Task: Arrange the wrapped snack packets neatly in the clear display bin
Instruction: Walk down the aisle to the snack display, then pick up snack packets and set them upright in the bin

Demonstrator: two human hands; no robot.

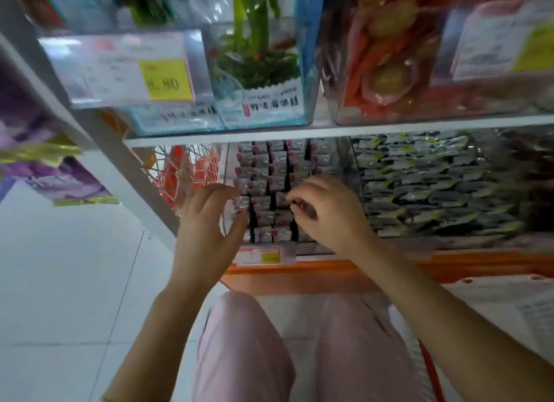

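A clear display bin (344,158) on the lower shelf holds several rows of small white-and-pink wrapped snack packets (263,167). My left hand (207,221) hovers at the bin's left front with fingers spread, its fingertips close to the packets in the left row. My right hand (326,209) reaches into the bin's right half with fingers curled down, and it seems to pinch a packet (283,199) between thumb and fingers. The blur hides the exact grip.
A neighbouring bin of grey-green packets (434,188) sits to the right. An orange wire basket (186,173) is to the left. Above, a white shelf edge (329,130) carries clear bins of seaweed and red snacks. A price tag (263,256) fronts the bin. My knees in pink trousers (254,341) are below.
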